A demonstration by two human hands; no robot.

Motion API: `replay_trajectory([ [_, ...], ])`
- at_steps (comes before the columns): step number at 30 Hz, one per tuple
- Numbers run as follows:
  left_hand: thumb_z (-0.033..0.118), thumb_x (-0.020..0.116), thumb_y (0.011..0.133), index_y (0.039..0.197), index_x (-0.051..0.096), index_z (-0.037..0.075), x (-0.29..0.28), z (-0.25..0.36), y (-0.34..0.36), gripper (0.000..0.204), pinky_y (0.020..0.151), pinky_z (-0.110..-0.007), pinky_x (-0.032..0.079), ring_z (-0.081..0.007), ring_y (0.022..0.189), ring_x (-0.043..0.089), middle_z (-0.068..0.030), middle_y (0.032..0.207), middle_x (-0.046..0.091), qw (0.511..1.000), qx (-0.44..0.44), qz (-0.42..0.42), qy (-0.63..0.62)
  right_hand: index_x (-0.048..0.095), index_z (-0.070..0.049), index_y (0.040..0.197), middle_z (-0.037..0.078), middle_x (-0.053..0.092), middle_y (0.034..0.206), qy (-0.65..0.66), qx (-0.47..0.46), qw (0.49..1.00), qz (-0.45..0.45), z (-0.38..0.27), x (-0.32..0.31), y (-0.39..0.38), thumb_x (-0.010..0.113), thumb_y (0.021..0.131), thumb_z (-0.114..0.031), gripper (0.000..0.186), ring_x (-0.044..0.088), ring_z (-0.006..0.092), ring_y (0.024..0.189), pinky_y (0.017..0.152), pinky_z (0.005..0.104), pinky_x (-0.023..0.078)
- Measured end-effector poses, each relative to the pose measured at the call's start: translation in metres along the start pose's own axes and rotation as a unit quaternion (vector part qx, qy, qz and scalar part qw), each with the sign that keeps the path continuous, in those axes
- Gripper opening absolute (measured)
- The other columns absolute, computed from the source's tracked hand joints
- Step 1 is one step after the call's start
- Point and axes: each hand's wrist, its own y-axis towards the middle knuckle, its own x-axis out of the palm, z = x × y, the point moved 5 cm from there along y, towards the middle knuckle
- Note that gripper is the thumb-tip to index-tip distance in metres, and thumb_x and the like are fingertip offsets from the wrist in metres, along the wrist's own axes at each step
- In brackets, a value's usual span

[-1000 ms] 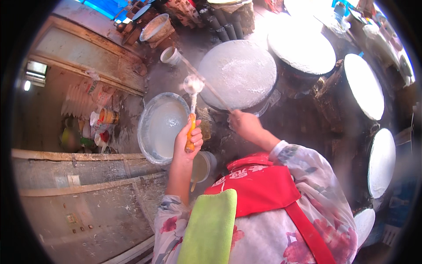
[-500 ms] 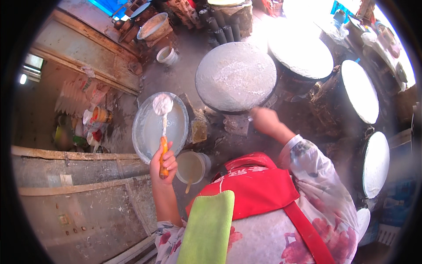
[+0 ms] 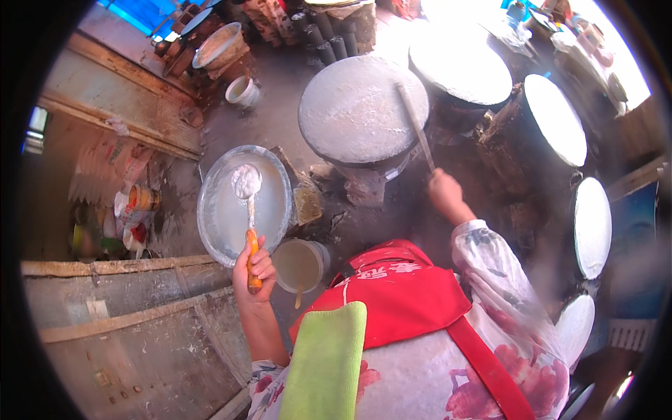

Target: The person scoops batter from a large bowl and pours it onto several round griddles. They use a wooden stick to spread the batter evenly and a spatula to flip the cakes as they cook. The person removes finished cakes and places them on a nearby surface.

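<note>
My left hand [image 3: 256, 269] is closed round the orange handle of a ladle [image 3: 248, 183], whose bowl is coated in white batter. The ladle hangs above a wide basin [image 3: 274, 164] of pale liquid batter. In my right hand [image 3: 446, 194] is a long, thin, flat spatula [image 3: 413, 122], fingers wrapped round its near end. Its far part crosses above the right side of a round griddle [image 3: 353, 105] covered by a white layer. Whether the blade touches that layer I cannot tell.
More round white-covered griddles [image 3: 463, 66] curve away to the right. A bucket [image 3: 299, 266] with a stick in it stands beside the basin. Farther off are a small white bucket [image 3: 242, 92] and several dark cylinders [image 3: 337, 47]. Wooden boards [image 3: 133, 329] line the lower left.
My right hand has swung slightly right, and the spatula now points forward across the griddle's right side. My left hand still holds the ladle over the basin. The whole view has shifted a little.
</note>
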Motion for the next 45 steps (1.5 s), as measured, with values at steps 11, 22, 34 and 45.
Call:
replay_trajectory([
  [11, 0.023, 0.039, 0.099, 0.115, 0.051, -0.001, 0.045, 0.002, 0.010, 0.031, 0.039, -0.023, 0.035, -0.0084, 0.044, 0.039, 0.0001, 0.064, 0.041, 0.985, -0.105, -0.076, 0.116, 0.057, -0.003, 0.092, 0.020, 0.064, 0.075, 0.030, 0.054, 0.997, -0.050, -0.015, 0.023, -0.101, 0.047, 0.089, -0.025, 0.025, 0.063, 0.0392, 0.076, 0.069, 0.0484, 0.049],
  [22, 0.026, 0.036, 0.099, 0.120, 0.046, 0.000, 0.128, -0.081, 0.025, 0.035, 0.036, -0.023, 0.034, -0.0088, 0.041, 0.040, 0.0002, 0.064, 0.042, 0.916, -0.265, -0.190, 0.233, 0.058, -0.008, 0.093, 0.015, 0.063, 0.074, 0.044, -0.020, 0.986, -0.159, -0.012, 0.029, -0.203, 0.049, 0.086, -0.022, 0.017, 0.062, 0.0369, 0.072, 0.065, 0.0463, 0.047],
  [34, 0.026, 0.040, 0.098, 0.119, 0.048, 0.001, 0.188, -0.234, 0.049, 0.033, 0.040, -0.022, 0.033, -0.0079, 0.043, 0.038, 0.0001, 0.066, 0.042, 0.823, -0.436, -0.217, 0.292, 0.059, -0.004, 0.088, 0.021, 0.065, 0.079, 0.068, 0.322, 0.933, 0.149, 0.145, -0.103, -0.234, 0.046, 0.090, -0.047, 0.045, 0.063, 0.0386, 0.077, 0.069, 0.0483, 0.048],
  [45, 0.022, 0.043, 0.096, 0.117, 0.049, 0.002, 0.245, -0.355, 0.086, 0.030, 0.042, -0.021, 0.032, -0.0070, 0.046, 0.038, 0.0011, 0.067, 0.042, 0.828, -0.437, -0.187, 0.298, 0.058, -0.003, 0.088, 0.019, 0.065, 0.078, 0.044, 0.260, 0.957, 0.118, 0.251, -0.194, -0.125, 0.044, 0.092, -0.044, 0.043, 0.063, 0.0372, 0.077, 0.069, 0.0473, 0.047],
])
